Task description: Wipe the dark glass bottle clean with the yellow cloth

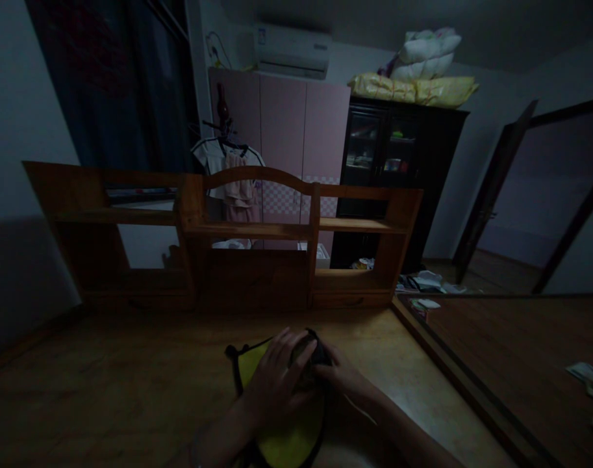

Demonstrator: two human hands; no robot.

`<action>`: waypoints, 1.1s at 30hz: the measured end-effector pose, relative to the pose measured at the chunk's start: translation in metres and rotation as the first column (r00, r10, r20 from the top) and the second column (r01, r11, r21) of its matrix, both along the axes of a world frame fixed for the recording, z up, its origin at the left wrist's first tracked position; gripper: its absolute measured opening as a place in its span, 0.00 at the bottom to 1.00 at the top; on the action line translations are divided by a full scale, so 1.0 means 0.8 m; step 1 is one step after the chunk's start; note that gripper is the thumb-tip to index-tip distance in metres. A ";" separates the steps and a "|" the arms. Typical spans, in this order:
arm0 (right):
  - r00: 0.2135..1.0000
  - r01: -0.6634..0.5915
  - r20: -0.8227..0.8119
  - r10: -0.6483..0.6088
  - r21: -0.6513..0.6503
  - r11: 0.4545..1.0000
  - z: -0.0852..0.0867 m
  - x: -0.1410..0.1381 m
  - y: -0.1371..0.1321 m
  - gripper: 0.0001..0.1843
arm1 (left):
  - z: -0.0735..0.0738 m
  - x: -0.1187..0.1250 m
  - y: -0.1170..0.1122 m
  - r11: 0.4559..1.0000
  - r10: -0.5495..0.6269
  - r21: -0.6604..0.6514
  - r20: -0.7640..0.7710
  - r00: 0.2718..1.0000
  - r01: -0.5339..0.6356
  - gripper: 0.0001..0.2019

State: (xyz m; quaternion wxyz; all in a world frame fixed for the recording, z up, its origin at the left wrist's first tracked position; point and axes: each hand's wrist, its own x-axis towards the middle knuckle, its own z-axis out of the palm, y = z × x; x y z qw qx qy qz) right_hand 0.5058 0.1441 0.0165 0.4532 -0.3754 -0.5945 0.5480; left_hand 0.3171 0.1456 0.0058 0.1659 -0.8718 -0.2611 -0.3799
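A yellow flat item with black edging lies on the wooden surface in front of me; its kind is unclear in the dim light. On top of it is a dark rounded bundle, partly covered by my fingers. My left hand reaches over the yellow item, its fingers curved around the bundle's left side. From the right, my right hand grips the bundle's other side, thumb in front. A thin pale strand runs beneath my right wrist.
A low wooden shelf unit stands along the far edge of the wooden surface. A raised wooden rim borders the right side. Beyond are pink wardrobes, a dark cabinet and an open door.
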 end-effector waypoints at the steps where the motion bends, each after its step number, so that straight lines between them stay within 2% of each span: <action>1: 1.000 -0.019 -0.015 0.019 0.014 1.000 -0.001 -0.001 -0.001 0.27 | 0.000 0.001 -0.001 1.000 -0.012 0.018 -0.015 1.000 0.012 0.34; 4: 1.000 -0.009 -0.004 0.009 0.088 0.996 -0.006 -0.003 0.000 0.21 | 0.000 0.003 -0.003 0.997 -0.027 0.067 -0.049 0.998 0.031 0.32; 7: 0.993 0.067 0.082 -0.084 0.191 0.979 -0.012 -0.002 0.003 0.18 | -0.003 0.003 -0.001 0.997 -0.030 0.072 -0.052 0.998 0.034 0.32; 11: 0.944 0.070 0.270 -0.188 0.392 0.917 -0.019 0.004 0.005 0.12 | -0.007 0.000 0.003 0.997 -0.032 0.071 -0.021 0.999 0.033 0.32; 15: 0.878 0.075 0.381 -0.291 0.489 0.869 -0.019 0.009 0.003 0.14 | -0.003 0.000 0.003 0.996 -0.055 0.063 -0.005 0.998 0.055 0.34; 25: 0.778 0.245 0.417 -0.470 0.487 0.838 -0.020 0.008 0.003 0.12 | -0.011 0.002 0.009 0.978 -0.162 -0.126 0.042 0.986 0.166 0.37; 29: 0.833 0.257 0.336 -0.440 0.469 0.845 -0.017 0.009 0.004 0.10 | -0.009 0.003 0.006 0.982 -0.130 -0.135 0.039 0.991 0.134 0.36; 33: 0.904 0.247 0.238 -0.354 0.384 0.890 -0.014 0.009 0.007 0.10 | -0.007 0.004 0.002 0.992 -0.076 -0.101 0.022 0.997 0.078 0.34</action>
